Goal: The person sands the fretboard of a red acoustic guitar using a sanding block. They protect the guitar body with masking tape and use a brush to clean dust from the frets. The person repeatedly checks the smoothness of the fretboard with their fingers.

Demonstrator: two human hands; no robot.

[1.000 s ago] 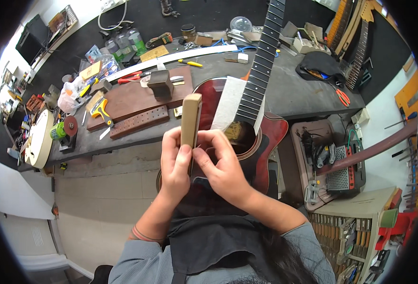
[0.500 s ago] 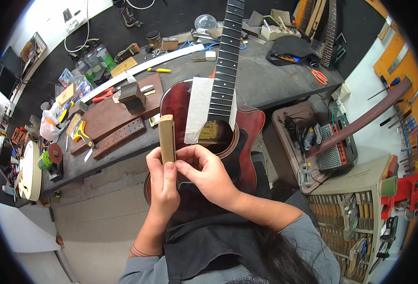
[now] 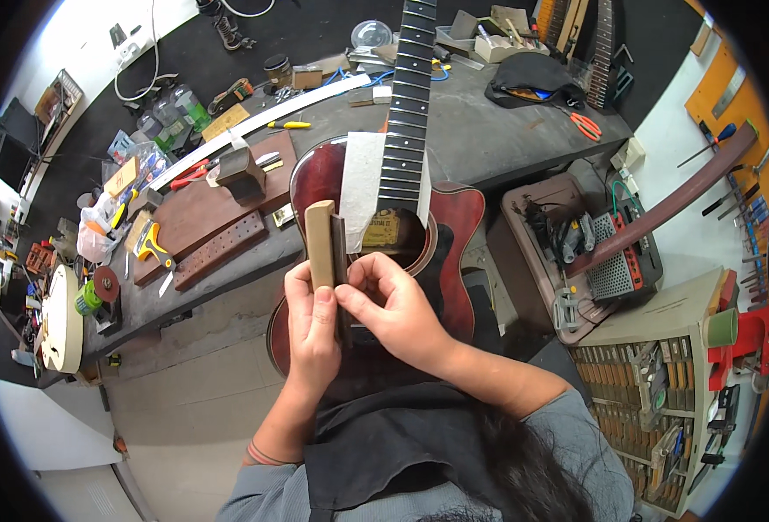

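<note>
My left hand [image 3: 313, 326] is wrapped round a long tan block [image 3: 322, 244], held upright over a red acoustic guitar [image 3: 461, 252]. My right hand [image 3: 389, 309] is closed at the block's right side, its thumb pressed at a narrow dark strip [image 3: 339, 245] along that side; whether the strip is a separate piece I cannot tell. Behind the block, pale paper sheets [image 3: 362, 170] lie under the guitar's fretboard [image 3: 404, 130], beside the soundhole. My fingertips behind the block are hidden.
A cluttered dark workbench [image 3: 480, 139] runs behind the guitar, with a brown board [image 3: 162, 244], scrapers, bottles and orange-handled pliers [image 3: 586, 126]. At right stand a plastic tub [image 3: 523, 209], a metal amplifier [image 3: 619, 270] and a tool rack [image 3: 628, 383]. A cream guitar body [image 3: 58, 322] is at left.
Over the last second the view has shifted, moving the bench leftward. My hands still hold the block; since half a second ago more of the dark strip shows along its right side.
</note>
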